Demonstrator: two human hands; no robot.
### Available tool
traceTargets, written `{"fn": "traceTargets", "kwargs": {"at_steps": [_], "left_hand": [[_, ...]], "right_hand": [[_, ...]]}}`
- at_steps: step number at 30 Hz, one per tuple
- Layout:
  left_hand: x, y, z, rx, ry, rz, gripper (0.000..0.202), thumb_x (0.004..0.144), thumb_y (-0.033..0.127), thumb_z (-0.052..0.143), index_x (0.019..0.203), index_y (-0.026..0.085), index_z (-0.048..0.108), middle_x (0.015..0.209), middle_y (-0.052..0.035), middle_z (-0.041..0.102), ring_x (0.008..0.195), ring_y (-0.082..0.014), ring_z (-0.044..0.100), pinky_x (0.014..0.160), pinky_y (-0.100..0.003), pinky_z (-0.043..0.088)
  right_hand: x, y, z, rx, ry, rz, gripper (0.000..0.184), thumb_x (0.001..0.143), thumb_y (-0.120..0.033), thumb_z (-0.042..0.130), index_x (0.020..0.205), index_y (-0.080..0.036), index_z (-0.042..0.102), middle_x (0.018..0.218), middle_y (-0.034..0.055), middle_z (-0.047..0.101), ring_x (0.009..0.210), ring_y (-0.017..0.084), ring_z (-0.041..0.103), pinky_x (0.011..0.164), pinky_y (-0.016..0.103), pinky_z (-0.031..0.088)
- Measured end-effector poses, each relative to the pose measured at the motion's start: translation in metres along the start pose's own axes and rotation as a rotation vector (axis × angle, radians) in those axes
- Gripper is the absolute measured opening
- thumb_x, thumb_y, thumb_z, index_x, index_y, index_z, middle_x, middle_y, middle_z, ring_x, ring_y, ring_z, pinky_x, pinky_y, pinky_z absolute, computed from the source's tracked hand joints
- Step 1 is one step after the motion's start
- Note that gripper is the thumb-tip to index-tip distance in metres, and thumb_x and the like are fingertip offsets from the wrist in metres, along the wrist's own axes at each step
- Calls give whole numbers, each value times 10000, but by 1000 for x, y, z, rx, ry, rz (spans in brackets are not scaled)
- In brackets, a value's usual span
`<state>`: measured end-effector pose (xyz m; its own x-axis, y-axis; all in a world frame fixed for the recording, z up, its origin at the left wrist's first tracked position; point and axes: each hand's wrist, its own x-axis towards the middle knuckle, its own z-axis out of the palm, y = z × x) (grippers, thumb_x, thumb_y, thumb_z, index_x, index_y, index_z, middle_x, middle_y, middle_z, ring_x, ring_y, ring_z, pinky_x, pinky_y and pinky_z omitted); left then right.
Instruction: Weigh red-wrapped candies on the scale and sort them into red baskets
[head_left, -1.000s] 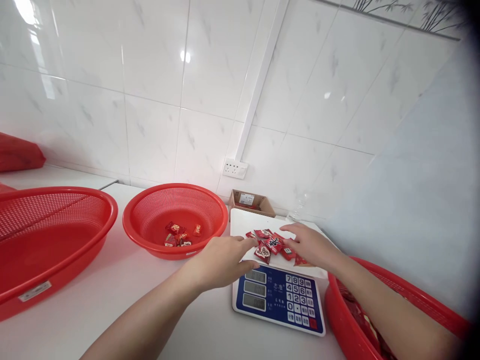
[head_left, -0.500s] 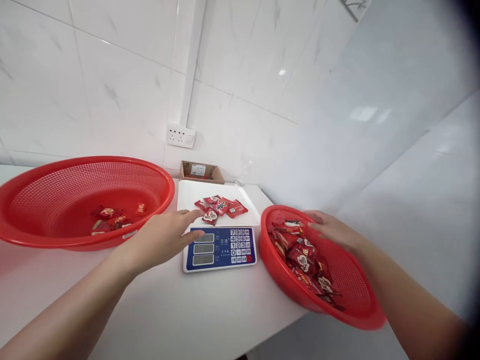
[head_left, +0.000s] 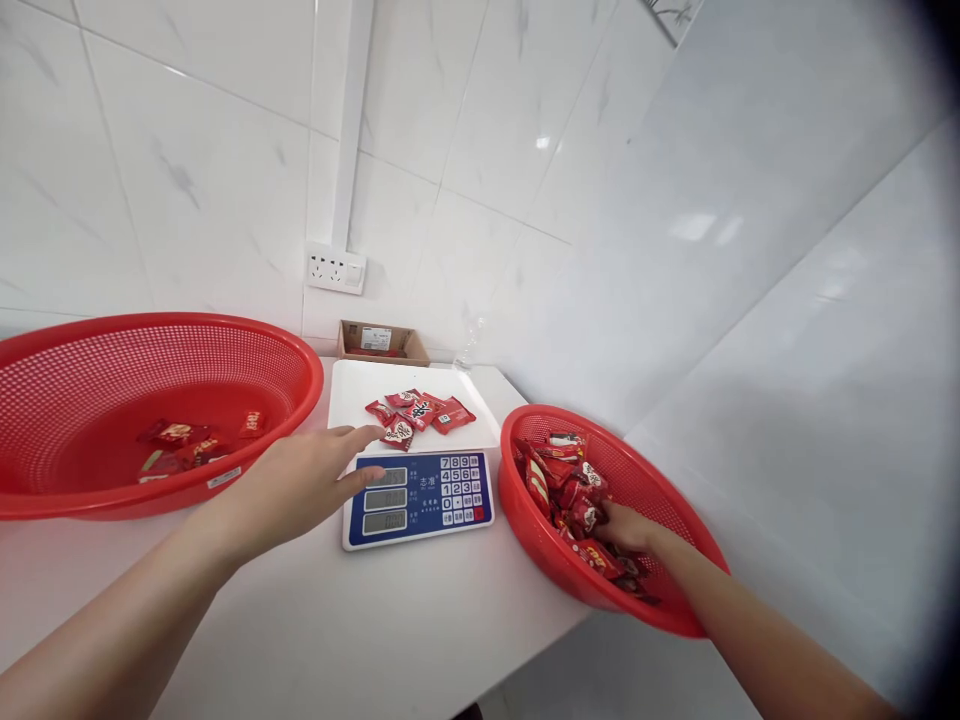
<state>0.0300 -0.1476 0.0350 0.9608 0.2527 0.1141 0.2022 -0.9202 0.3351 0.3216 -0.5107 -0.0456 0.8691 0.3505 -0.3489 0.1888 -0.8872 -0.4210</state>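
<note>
Head view, left hand (head_left: 300, 490) loosely open, empty, beside red packets (head_left: 420, 411) on scale (head_left: 427, 502), right hand (head_left: 630, 528) among heaped packets (head_left: 559, 480) in basket (head_left: 536, 540), opening and hold unclear

Right hand (head_left: 628, 528) touches red packets (head_left: 579, 492) in basket (head_left: 667, 505).

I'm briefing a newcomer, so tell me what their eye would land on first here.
Probably the bright red left basket, with some packets inside, and the red right basket, where the right hand reaches into a larger heap of packets. Between them, the scale with its blue panel stands out against the white table, with a red cluster of packets on top and the left hand at its left side.
</note>
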Motion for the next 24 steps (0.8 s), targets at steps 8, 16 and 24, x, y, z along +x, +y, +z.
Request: {"fn": "traceTargets", "kwargs": {"at_steps": [8,16,24], "left_hand": [[-2,2,-2,8,0,16,464,883,498,288,1261,287,452,1069,-60,633,884,-264,611,666,-345,454],[-2,4,-2,-3,-11,19,466,881,495,288,1263,288,456,1124,-71,616,936,-275,601,689,-350,455],[-3,1,-2,-10,14,18,481,872,507,286,1255,283,472,1073,-69,636,885,-265,612,675,-334,450]], "right_hand": [[-5,-6,-3,177,-186,200,291,713,-318,651,958,-163,620,800,66,684,645,167,637,577,274,493],[-12,-19,2,370,-173,196,113,689,-158,599,792,-125,631,826,109,692,703,181,663,683,291,517],[-13,-21,-14,613,21,83,125,713,-242,623,824,-188,610,985,66,679,911,201,630,769,286,520]]}}
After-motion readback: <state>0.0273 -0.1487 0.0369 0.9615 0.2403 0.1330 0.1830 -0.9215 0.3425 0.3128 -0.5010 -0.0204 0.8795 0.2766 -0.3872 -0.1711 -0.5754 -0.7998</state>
